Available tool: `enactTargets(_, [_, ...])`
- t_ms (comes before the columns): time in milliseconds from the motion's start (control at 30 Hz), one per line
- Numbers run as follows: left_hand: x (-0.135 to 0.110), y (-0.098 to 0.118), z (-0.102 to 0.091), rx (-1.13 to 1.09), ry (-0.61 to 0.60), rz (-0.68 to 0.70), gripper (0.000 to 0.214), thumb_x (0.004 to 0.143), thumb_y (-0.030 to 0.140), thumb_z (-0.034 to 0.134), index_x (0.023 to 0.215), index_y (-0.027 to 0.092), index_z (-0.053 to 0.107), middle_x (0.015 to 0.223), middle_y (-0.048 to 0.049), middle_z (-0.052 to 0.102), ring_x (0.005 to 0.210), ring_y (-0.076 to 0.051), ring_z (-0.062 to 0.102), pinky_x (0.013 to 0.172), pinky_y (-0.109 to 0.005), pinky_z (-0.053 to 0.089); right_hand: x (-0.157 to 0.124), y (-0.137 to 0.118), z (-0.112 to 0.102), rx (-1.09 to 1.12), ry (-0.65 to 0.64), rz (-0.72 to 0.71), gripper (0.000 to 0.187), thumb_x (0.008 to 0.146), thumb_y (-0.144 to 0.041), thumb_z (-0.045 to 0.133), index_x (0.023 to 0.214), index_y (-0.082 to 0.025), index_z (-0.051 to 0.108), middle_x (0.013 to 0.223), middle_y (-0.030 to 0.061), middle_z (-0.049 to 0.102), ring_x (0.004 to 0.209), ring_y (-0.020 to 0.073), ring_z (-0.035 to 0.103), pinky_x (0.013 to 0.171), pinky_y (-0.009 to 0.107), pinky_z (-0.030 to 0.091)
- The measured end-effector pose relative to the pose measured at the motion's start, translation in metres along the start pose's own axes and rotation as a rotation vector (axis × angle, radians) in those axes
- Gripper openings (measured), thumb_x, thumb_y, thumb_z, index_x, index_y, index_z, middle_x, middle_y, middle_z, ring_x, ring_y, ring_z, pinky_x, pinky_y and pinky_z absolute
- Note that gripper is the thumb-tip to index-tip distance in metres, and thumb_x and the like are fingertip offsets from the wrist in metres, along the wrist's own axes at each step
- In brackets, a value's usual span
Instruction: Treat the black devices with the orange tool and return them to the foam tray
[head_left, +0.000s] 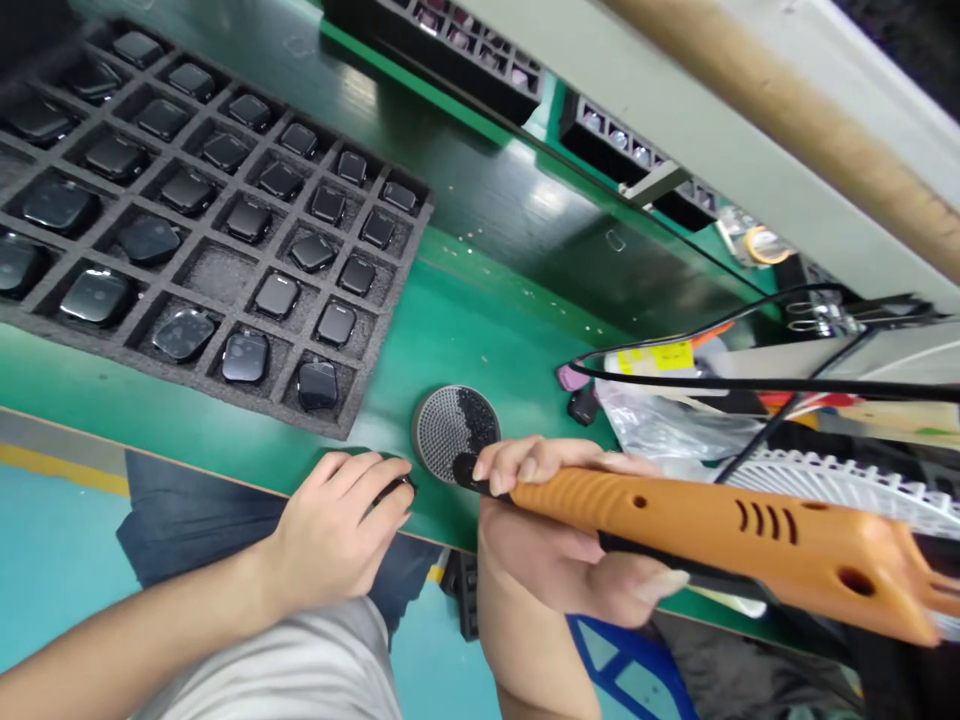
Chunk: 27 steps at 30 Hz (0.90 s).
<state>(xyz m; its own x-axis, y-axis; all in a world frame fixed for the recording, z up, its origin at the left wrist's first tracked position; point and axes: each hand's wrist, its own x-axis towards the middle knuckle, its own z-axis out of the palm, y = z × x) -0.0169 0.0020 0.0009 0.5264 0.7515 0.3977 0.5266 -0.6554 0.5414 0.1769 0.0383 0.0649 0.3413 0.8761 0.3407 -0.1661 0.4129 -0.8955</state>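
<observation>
My right hand (555, 520) is wrapped round an orange electric screwdriver (675, 520), which lies almost level with its black nose over a round perforated dish (442, 425). Small black bits, which look like screws, cover the right part of that dish. My left hand (345, 520) is closed at the green table's front edge, left of the dish. Under its fingers shows part of a small, glossy black watch body (394, 488); the rest is hidden. To the left lies a dark foam tray (356, 395) with many black watch bodies (245, 357) in its compartments; one compartment (217, 272) near the middle holds none.
Black cables (750, 383) cross from the right. Beyond the dish lie a pink piece (572, 377), a black piece (582, 405) and a clear plastic bag (667, 420). A white slatted basket (840, 480) stands at right. Overhead runs a pale shelf edge (720, 140).
</observation>
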Motion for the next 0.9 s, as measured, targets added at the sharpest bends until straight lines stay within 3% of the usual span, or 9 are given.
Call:
enactTargets(200, [0.003, 0.001, -0.002, 0.025, -0.013, -0.003, 0.029, 0.111, 0.036, 0.064, 0.127, 0.014, 0.072, 0.141, -0.0156, 0.074, 0.126, -0.033, 0.067, 0.097, -0.046, 0.048, -0.002, -0.001, 0.003, -0.013, -0.013, 0.010, 0.048, 0.094, -0.073, 0.065, 0.119, -0.032, 0.069, 0.086, -0.0045, 0.065, 0.060, 0.0149, 0.061, 0.055, 0.035, 0.055])
enactTargets(400, [0.001, 0.000, -0.009, -0.075, -0.052, 0.026, 0.025, 0.109, 0.022, 0.057, 0.127, 0.014, 0.072, 0.148, -0.0131, 0.073, 0.130, -0.032, 0.065, 0.100, -0.048, 0.047, -0.001, 0.002, 0.001, -0.008, -0.029, 0.000, 0.048, 0.094, -0.072, 0.066, 0.120, -0.032, 0.070, 0.087, -0.0041, 0.066, 0.061, 0.0152, 0.061, 0.055, 0.036, 0.054])
enactTargets(600, [0.001, -0.001, -0.002, -0.012, 0.018, 0.013, 0.020, 0.109, 0.028, 0.070, 0.127, 0.021, 0.075, 0.133, -0.0090, 0.077, 0.120, -0.028, 0.069, 0.094, -0.044, 0.047, -0.007, -0.025, 0.006, -0.028, -0.028, 0.064, 0.046, 0.096, -0.069, 0.066, 0.122, -0.031, 0.070, 0.091, -0.0018, 0.066, 0.070, 0.0185, 0.063, 0.062, 0.041, 0.054])
enactTargets(800, [0.004, -0.001, 0.001, -0.019, 0.066, 0.003, 0.019, 0.109, 0.032, 0.073, 0.124, 0.021, 0.076, 0.127, -0.0081, 0.079, 0.117, -0.026, 0.070, 0.093, -0.041, 0.048, -0.018, -0.034, 0.014, -0.051, -0.111, 0.077, 0.055, 0.106, -0.075, 0.041, 0.125, -0.029, 0.065, 0.089, -0.0018, 0.064, 0.069, 0.0170, 0.062, 0.059, 0.040, 0.054])
enactTargets(900, [0.003, 0.000, 0.000, -0.021, 0.075, -0.005, 0.018, 0.109, 0.032, 0.072, 0.122, 0.022, 0.077, 0.126, -0.0081, 0.079, 0.116, -0.025, 0.070, 0.093, -0.040, 0.048, -0.022, -0.030, 0.014, -0.079, -0.117, 0.101, 0.058, 0.105, -0.080, 0.039, 0.126, -0.031, 0.062, 0.090, -0.0028, 0.063, 0.068, 0.0165, 0.062, 0.060, 0.041, 0.054])
